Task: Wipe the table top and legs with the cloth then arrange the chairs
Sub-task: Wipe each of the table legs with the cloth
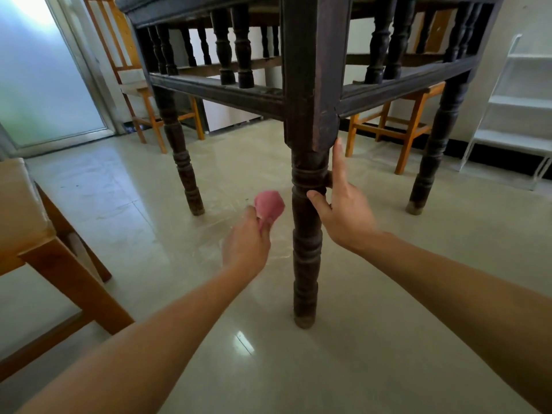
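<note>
My right hand (343,204) reaches out to the near leg (307,222) of the dark wooden table (227,94), palm against its right side, thumb hooked across the front just under a turned ring, fingers spread and pointing up along the post. That grip is loose, resting on the wood rather than clenched round it. My left hand (248,243) hangs just left of the same leg, forearm stretched forward, its grip closed on a bunched pink cloth (268,204) that pokes up above my knuckles; the cloth is near the leg but not touching it.

The leg is square above and lathe-turned below, with rings and swellings, its dark finish worn and scuffed. A row of small turned spindles runs under the surface. The floor (388,339) is pale glossy tile. Orange wooden chairs (403,121) stand at the far side, another at near left (59,264). A white metal rack (513,115) stands far right.
</note>
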Demonstrator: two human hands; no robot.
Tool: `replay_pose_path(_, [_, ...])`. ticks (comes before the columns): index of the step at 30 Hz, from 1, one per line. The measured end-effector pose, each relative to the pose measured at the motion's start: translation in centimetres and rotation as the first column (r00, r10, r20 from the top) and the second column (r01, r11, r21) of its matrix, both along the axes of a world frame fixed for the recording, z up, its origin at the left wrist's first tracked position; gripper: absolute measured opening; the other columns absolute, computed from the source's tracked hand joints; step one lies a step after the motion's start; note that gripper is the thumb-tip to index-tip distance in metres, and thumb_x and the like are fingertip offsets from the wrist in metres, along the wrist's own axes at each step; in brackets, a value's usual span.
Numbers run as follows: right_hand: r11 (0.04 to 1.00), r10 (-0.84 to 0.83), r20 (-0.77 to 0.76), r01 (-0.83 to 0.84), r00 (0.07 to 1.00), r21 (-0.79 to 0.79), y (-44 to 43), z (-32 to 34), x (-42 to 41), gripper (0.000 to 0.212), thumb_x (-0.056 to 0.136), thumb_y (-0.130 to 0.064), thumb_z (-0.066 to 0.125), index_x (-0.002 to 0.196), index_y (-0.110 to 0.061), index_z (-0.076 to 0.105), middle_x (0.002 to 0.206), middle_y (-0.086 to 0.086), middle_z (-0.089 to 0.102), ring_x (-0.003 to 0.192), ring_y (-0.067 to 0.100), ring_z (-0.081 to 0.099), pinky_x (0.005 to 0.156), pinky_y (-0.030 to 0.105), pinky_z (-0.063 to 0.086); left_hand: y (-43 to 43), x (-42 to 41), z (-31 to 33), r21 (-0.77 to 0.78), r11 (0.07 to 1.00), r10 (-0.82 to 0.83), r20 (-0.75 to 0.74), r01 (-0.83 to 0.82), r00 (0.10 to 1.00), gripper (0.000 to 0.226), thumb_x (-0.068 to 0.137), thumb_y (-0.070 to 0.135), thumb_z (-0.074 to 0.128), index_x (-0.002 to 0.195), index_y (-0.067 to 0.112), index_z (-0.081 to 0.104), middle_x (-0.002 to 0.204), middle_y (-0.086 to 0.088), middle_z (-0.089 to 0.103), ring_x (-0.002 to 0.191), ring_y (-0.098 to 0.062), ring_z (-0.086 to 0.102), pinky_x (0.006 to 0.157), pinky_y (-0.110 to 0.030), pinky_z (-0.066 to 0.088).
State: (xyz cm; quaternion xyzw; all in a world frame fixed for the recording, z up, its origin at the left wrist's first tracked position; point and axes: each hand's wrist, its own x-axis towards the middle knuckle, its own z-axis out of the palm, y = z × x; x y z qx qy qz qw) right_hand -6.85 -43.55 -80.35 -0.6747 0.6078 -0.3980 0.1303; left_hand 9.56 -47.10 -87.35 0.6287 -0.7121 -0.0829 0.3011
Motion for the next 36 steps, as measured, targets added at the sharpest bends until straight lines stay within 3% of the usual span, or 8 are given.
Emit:
replay_pose_path(5, [0.999, -0.01, 0.05, 0.008, 0.999, 0.039, -0.5, -0.6, 0.2, 0.073, 0.102, -0.025, 0.048, 0.155, -0.032, -0.002, 0.144, 0.004, 0.05, 0.127, 0.028, 0.053, 0.103, 0.048, 0.043, 5.4, -1.9, -3.9, 0.418, 0.758, -0.652, 0.457, 0.501, 0.605, 0.025, 0.101, 0.032, 0.035, 0.119, 0.017, 0.045, 0.104, -0.01, 0.062, 0.083, -0.024, 0.059, 0.069, -0.034, 0.044])
replay_pose_path(10, [0.999, -0.013, 0.045, 0.011, 0.999, 0.053, -0.8, -1.1, 0.5, 0.069, 0.103, -0.029, 0.044, 0.154, -0.032, -0.003, 0.14, 0.005, 0.053, 0.12, 0.028, 0.058, 0.096, 0.046, 0.048, 1.0, 0.3, -3.1, 0.064, 0.993, -0.096, 0.015, 0.095, 0.995, 0.023, 0.102, 0.029, 0.04, 0.121, 0.018, 0.046, 0.082, 0.009, 0.055, 0.068, -0.003, 0.052, 0.056, -0.02, 0.039])
replay_pose_path(13, [0.999, -0.01, 0.04, 0.009, 0.999, 0.041, -0.9, -1.3, 0.4, 0.068, 0.103, -0.031, 0.043, 0.154, -0.029, -0.002, 0.14, 0.005, 0.053, 0.118, 0.028, 0.059, 0.096, 0.044, 0.048, 0.4, 0.4, -3.0, 0.075, 0.981, -0.187, 0.12, 0.179, 0.975, 0.027, 0.102, 0.026, 0.039, 0.127, 0.017, 0.04, 0.081, 0.006, 0.056, 0.064, -0.008, 0.055, 0.055, -0.023, 0.045])
replay_pose_path(17, [0.998, -0.051, -0.133, 0.053, 0.99, 0.015, -0.9, -0.8, -0.8, 0.063, 0.099, -0.038, 0.05, 0.151, -0.025, 0.018, 0.133, 0.003, 0.058, 0.109, 0.024, 0.063, 0.087, 0.041, 0.054, 5.4, -1.7, -5.8, 0.467, 0.747, -0.658, 0.418, 0.473, 0.626, 0.024, 0.099, 0.028, 0.039, 0.121, 0.018, 0.045, 0.096, -0.007, 0.061, 0.081, -0.026, 0.06, 0.068, -0.034, 0.043])
replay_pose_path(22, [0.807, -0.237, -0.486, -0.108, 0.841, -0.581, -0.5, -0.7, -3.0, 0.023, 0.09, -0.024, 0.063, 0.109, -0.01, 0.061, 0.108, 0.01, 0.059, 0.098, 0.026, 0.055, 0.066, 0.036, 0.047, 2.2, 0.2, -3.6, 0.1, 0.934, -0.346, 0.025, 0.342, 0.938, 0.023, 0.101, 0.022, 0.041, 0.088, 0.037, 0.052, 0.088, 0.021, 0.065, 0.082, 0.011, 0.059, 0.075, -0.012, 0.042])
replay_pose_path(26, [0.8, -0.154, -0.729, -0.35, 0.667, -0.488, -1.4, -2.1, -1.6, 0.03, 0.082, -0.018, 0.066, 0.112, -0.015, 0.064, 0.144, 0.016, 0.047, 0.141, 0.034, 0.031, 0.112, 0.056, 0.03, 2.4, -1.0, -4.8, 0.119, 0.916, -0.396, 0.135, 0.382, 0.908, 0.018, 0.099, 0.031, 0.042, 0.096, 0.031, 0.059, 0.095, 0.008, 0.066, 0.092, -0.007, 0.061, 0.085, -0.027, 0.045])
replay_pose_path(29, [0.834, -0.166, -0.821, -0.367, 0.547, -0.413, -2.7, -3.1, -1.4, 0.02, 0.086, -0.025, 0.064, 0.104, -0.019, 0.07, 0.155, 0.012, 0.036, 0.149, 0.035, 0.014, 0.117, 0.061, 0.015, 4.4, -1.4, -7.0, 0.341, 0.839, -0.493, 0.151, 0.423, 0.857, 0.025, 0.097, 0.027, 0.046, 0.12, 0.017, 0.048, 0.102, -0.004, 0.063, 0.088, -0.021, 0.061, 0.073, -0.031, 0.046])
replay_pose_path(36, [0.817, -0.189, -0.831, -0.385, 0.524, -0.429, -4.1, -4.5, -1.9, 0.021, 0.094, -0.03, 0.052, 0.102, -0.02, 0.069, 0.155, 0.009, 0.036, 0.149, 0.033, 0.008, 0.117, 0.062, 0.006, -0.1, 0.4, -6.2, 0.207, 0.961, -0.171, -0.067, 0.182, 0.983, 0.027, 0.102, 0.031, 0.037, 0.124, 0.016, 0.043, 0.092, -0.001, 0.064, 0.079, -0.014, 0.064, 0.063, -0.026, 0.05])
